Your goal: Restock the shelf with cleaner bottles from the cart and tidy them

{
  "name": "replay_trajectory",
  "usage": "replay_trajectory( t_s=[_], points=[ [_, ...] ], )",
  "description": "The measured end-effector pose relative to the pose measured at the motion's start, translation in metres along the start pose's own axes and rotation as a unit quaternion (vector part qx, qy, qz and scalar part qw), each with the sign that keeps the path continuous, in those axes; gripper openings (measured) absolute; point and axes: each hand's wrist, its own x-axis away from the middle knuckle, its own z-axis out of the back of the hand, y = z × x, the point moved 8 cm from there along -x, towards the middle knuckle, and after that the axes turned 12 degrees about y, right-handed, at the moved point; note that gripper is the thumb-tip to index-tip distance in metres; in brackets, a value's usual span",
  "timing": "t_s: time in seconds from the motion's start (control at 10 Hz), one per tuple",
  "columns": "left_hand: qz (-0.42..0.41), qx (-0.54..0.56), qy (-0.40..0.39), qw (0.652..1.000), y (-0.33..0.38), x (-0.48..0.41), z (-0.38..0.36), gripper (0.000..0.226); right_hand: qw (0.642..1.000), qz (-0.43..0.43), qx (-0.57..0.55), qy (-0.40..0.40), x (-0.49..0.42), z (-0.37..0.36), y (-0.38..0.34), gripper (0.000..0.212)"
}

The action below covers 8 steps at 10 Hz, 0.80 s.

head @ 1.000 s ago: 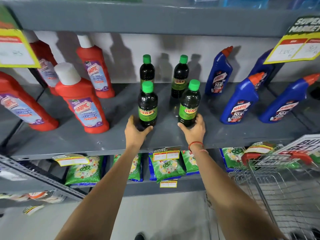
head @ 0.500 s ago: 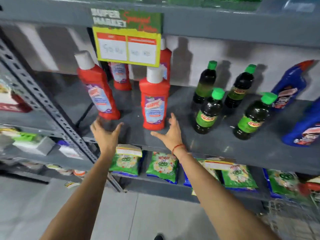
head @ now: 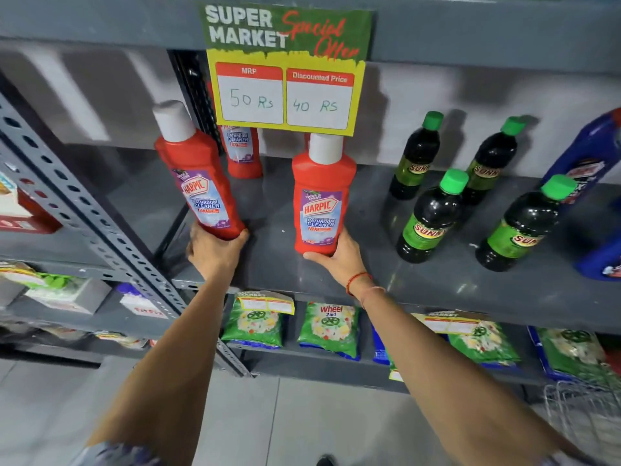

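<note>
Two red Harpic bathroom cleaner bottles with white caps stand at the front of the grey shelf (head: 369, 274). My left hand (head: 215, 252) grips the base of the left red bottle (head: 198, 176), which leans to the left. My right hand (head: 339, 260) holds the base of the right red bottle (head: 321, 200), which is upright. A third red bottle (head: 243, 153) stands behind them, partly hidden by the yellow price sign (head: 285, 92). Several dark bottles with green caps (head: 431, 216) stand to the right.
Blue cleaner bottles (head: 591, 163) sit at the far right of the shelf. Green detergent packets (head: 327, 327) fill the shelf below. A perforated grey upright (head: 84, 216) runs diagonally on the left. The wire cart's corner (head: 584, 415) shows at the bottom right.
Both hands moved left from the green-capped bottles, reached open toward the red bottles, and now grip their bases. The left red bottle has tilted.
</note>
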Motion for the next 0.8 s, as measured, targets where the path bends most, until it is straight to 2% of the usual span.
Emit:
replay_trajectory(
  t_s=[0.2, 0.5, 0.7, 0.8],
  points=[
    [0.001, 0.031, 0.012, 0.999, -0.001, 0.008, 0.008, 0.09, 0.999, -0.009, 0.015, -0.047, -0.006, -0.004, -0.001, 0.071],
    [0.009, 0.018, -0.017, 1.0, 0.0, 0.014, 0.012, 0.092, 0.995, -0.02, 0.025, -0.094, -0.008, -0.005, -0.001, 0.069],
    [0.01, -0.008, -0.049, 0.999, -0.006, 0.024, 0.018, 0.097, 0.995, -0.017, 0.04, -0.095, -0.002, 0.009, -0.008, 0.073],
    [0.007, -0.018, -0.04, 0.999, -0.004, 0.041, 0.03, 0.086, 0.999, 0.008, 0.032, -0.029, 0.005, 0.03, -0.015, 0.067]
  ],
)
